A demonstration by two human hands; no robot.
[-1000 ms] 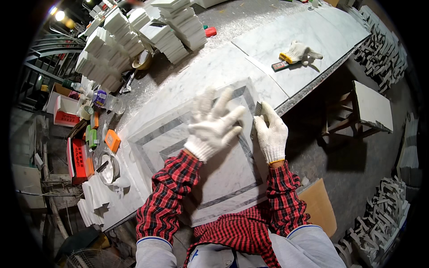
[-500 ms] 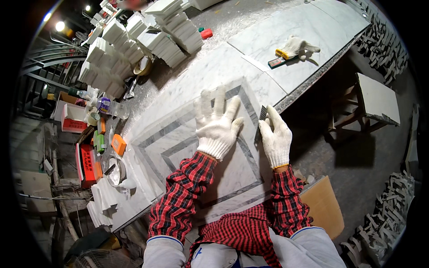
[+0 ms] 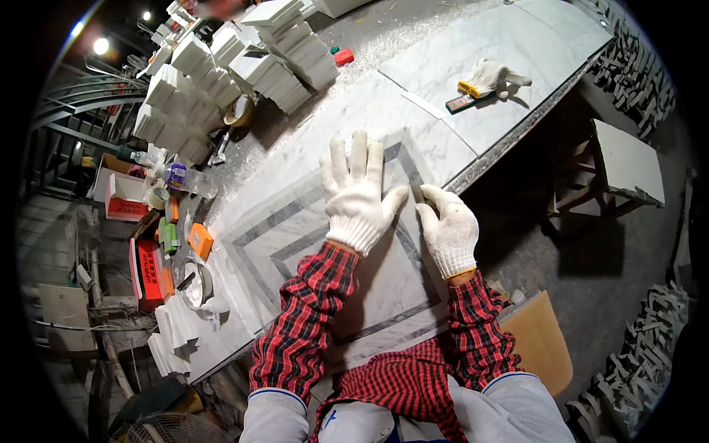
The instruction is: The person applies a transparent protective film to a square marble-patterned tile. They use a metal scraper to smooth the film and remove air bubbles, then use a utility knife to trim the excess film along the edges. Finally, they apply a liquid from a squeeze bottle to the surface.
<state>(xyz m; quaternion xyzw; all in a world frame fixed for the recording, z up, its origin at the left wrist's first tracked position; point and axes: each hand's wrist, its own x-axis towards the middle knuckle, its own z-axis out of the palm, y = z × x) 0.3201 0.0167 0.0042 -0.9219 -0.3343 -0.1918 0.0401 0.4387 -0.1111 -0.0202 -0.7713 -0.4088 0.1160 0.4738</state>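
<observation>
A pale marble panel (image 3: 384,280) with dark grey inlaid bands in nested frames lies on the worktable in front of me. My left hand (image 3: 360,198), in a white knitted glove, presses flat on its upper part with fingers spread. At the panel's right edge, near the upper corner, my gloved right hand (image 3: 448,230) is closed, thumb and fingers bent together. The dark grey flat strip seen in it half a second ago is now hidden by the fingers and the panel's edge.
White slab stacks (image 3: 284,70) stand at the back left. A loose glove (image 3: 487,77) and a small dark green block (image 3: 461,102) lie at the upper right. A bowl of white paste (image 3: 196,286) and orange boxes (image 3: 199,240) sit left. A stool (image 3: 628,162) stands right of the table.
My right hand has moved slightly left and down against the panel's edge, and the dark strip has gone out of sight. The fingers of my left hand have drawn a little closer together.
</observation>
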